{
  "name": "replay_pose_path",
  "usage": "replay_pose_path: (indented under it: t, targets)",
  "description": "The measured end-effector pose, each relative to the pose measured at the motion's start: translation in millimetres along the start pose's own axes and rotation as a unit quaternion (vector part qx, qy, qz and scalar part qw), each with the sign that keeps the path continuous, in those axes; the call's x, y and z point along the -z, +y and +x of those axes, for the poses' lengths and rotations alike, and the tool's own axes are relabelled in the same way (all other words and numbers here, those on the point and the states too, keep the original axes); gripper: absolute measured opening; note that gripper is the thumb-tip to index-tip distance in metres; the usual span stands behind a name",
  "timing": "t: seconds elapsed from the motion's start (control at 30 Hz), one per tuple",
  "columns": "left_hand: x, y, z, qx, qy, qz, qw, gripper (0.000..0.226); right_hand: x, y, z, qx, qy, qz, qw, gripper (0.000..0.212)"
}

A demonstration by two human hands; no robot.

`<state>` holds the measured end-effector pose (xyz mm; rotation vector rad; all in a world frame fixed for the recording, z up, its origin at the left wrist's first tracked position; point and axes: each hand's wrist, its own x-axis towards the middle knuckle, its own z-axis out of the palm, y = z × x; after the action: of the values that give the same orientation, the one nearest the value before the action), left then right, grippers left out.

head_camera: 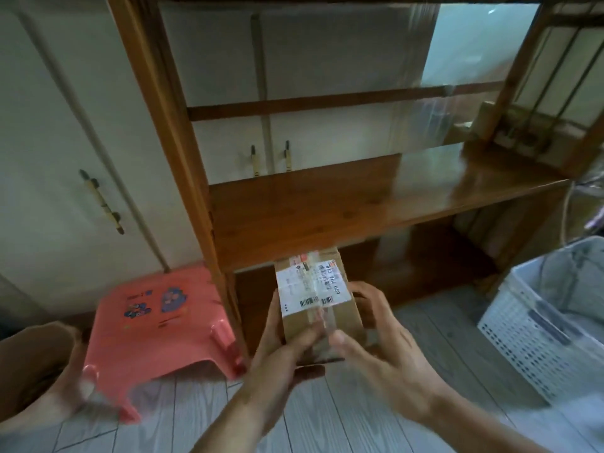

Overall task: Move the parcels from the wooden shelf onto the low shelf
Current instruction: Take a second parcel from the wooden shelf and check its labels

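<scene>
A brown cardboard parcel (322, 299) with a white shipping label and clear tape is held between both hands. My left hand (284, 341) grips its left side and near end, thumb on top. My right hand (376, 335) clasps its right side with fingers spread. The parcel's far end reaches under the edge of the wooden shelf board (376, 204), at the opening of the low shelf (418, 266) near the floor. The wooden shelf board above carries no parcels in view. The picture is blurred by motion.
A pink plastic stool (157, 325) stands left of the shelf unit. A white perforated basket (549, 325) sits on the floor at the right. White cupboard doors (65, 142) stand behind. My knee (36, 364) shows at the lower left.
</scene>
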<state>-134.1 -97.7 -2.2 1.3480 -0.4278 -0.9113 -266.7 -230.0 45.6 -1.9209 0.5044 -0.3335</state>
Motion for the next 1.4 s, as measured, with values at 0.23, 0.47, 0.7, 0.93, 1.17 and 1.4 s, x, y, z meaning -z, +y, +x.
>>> replay_pose_path:
  t: [0.23,0.47,0.7,0.93,1.17,1.4]
  targets:
    - [28.5,0.4,-58.3,-0.055,-0.020,0.007,0.998,0.099,19.9,-39.4,24.4,-0.115,0.016,0.103,0.988,0.066]
    - [52.1,49.3,-92.5,-0.201,0.070,0.043,0.976,0.072,-20.9,-63.7,39.2,0.035,-0.007,0.277,0.960,0.069]
    - [23.0,41.7,-97.3,-0.176,0.139,-0.087,0.971,0.054,-25.2,-66.0,24.3,0.126,-0.178,0.264,0.940,0.087]
    - [53.6,62.5,-84.3,-0.245,0.201,-0.117,0.941,0.065,-6.7,-47.1,29.8,0.079,-0.222,0.224,0.946,0.083]
    - [66.3,51.9,-82.2,-0.191,0.203,-0.042,0.959,0.054,-8.9,-43.5,46.6,0.071,0.108,0.280,0.951,0.058]
    - [89.5,51.3,-83.7,-0.205,0.189,-0.017,0.960,0.043,-19.6,-41.2,45.6,0.189,0.011,0.222,0.957,0.030]
